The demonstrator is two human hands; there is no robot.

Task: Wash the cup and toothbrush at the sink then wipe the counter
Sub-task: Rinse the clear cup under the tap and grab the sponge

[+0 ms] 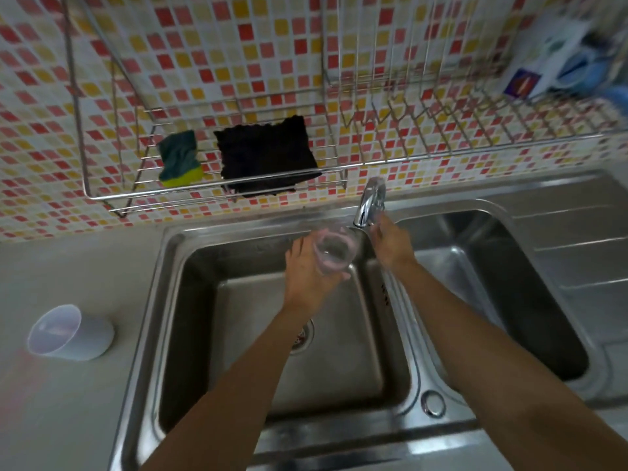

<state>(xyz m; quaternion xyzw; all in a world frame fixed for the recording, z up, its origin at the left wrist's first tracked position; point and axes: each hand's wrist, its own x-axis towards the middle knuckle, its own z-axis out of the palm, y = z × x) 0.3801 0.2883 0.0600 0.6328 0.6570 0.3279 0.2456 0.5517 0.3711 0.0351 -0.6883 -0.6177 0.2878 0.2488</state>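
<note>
My left hand (307, 271) grips a clear pinkish cup (334, 248) over the left sink basin (190, 300), just below the chrome tap (368, 205). The cup's mouth faces up toward me. My right hand (390, 243) reaches to the tap's base, its fingers at the handle; motion blur hides how they lie. A second, pale lilac cup (69, 333) lies on its side on the grey counter (68, 402) to the left. No toothbrush shows.
A wire rack (217, 195) on the mosaic wall holds a green-yellow sponge (180, 159) and a black cloth (266, 158). A dish rack (475, 137) hangs at the right with packets (557, 59). The right basin (509, 266) and drainboard (584, 253) lie beyond.
</note>
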